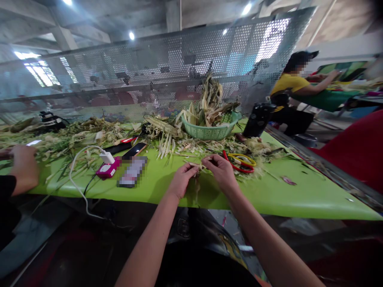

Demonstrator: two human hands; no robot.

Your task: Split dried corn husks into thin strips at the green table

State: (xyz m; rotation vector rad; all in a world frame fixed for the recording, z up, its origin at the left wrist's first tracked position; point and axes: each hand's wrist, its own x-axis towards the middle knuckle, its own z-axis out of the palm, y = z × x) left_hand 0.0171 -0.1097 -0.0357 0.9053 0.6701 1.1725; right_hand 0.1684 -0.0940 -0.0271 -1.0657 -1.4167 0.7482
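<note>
View from a person's head, looking down at a bright green table (299, 191). Their left hand (181, 180) and right hand (221, 170) meet at the near edge. The fingers of both are pinched closed on a pale husk strip (197, 164) held between them, and some of it dangles below the table edge.

Just right of the hands lie red and yellow scissors (241, 162). Farther back stands a teal basket (209, 132) piled with husks, and loose husks (89, 135) are heaped along the far left. With this much unsorted, the work looks far from finished.

To the left are a pink power bank (106, 170), a phone (135, 150) and a co-worker's hand (24, 167).
</note>
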